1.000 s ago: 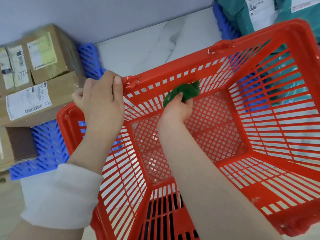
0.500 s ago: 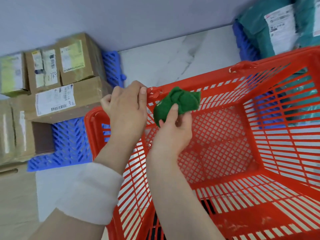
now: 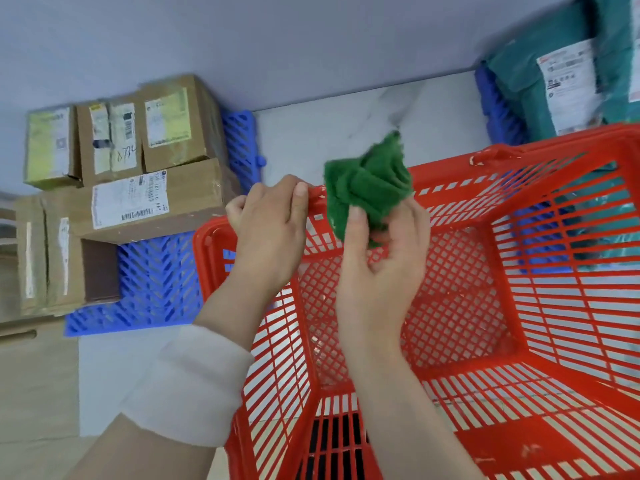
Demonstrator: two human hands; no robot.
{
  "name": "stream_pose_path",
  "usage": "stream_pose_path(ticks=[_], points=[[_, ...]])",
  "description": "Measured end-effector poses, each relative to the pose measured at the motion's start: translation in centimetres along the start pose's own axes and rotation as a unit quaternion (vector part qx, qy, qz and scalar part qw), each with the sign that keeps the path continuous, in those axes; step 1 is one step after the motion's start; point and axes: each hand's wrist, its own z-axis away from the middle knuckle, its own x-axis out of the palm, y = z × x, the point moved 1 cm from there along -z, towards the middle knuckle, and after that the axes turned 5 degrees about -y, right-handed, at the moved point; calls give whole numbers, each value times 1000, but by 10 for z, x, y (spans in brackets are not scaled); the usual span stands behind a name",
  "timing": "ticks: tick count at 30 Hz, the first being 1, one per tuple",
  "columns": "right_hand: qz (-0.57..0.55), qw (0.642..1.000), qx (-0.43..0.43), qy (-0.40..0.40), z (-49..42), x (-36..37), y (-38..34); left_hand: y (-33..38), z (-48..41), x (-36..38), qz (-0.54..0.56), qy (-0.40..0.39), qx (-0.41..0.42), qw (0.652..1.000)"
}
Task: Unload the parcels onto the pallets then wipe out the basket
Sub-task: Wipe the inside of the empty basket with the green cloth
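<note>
Here, in the head view, the green cloth (image 3: 367,188) is sitting bunched in the right hand (image 3: 377,268), just above the far rim of the red basket (image 3: 450,168) and not touching the mesh. The thumb (image 3: 355,220) is pressing on its near face while the other fingers are curling round from the right, so the wad is being pinched between them, with most of it sticking up past the fingertips. It looks soft, light and floppy; it should crumple to any grip, so holding it low and folded, as here, is likely giving a firm pad for wiping. The left hand (image 3: 266,233) is gripping the basket's rim near the corner, fingers curled over the edge and thumb lying along it. The basket looks stiff and light, with nothing inside, and it is tilting open toward the camera, so the rim seems the best hold. Cardboard boxes (image 3: 156,195) are resting on a blue pallet (image 3: 156,282) to the left, and teal parcels (image 3: 540,81) are lying at upper right.
</note>
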Motion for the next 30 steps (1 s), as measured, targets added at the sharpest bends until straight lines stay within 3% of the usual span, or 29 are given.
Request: stream_pose_path(ticks=[3,5,10,13,16,19,22,24,26,30], points=[[143,982,-88,-85,-20,4,-3,-7,-3,-12,8,-38,-5,999],[210,960,-89,-162,-29,12,1,-18,-4,-20,-47,-39,-14,998],[287,936,-115,-165,-44,31,0,-29,4,-17,-80,-4,-17,997],[350,907,-96,-213,-62,40,-5,-31,4,-14,-73,11,-12,997],[339,906,-36,-253,-86,34,-6,-31,5,-14,-74,17,-15,997],[332,912,12,-240,-112,4,0,-28,7,-13,-68,29,-9,997],[258,932,-92,-236,-97,-10,1,-29,8,-11,-64,38,-3,997],[279,905,-161,-278,-71,1,2,-29,8,-9,-62,37,0,997],[337,876,-174,-297,-55,17,6,-30,9,-9,-61,36,-4,997],[369,867,-164,-291,-73,34,6,-28,7,-10,-58,28,-6,998]])
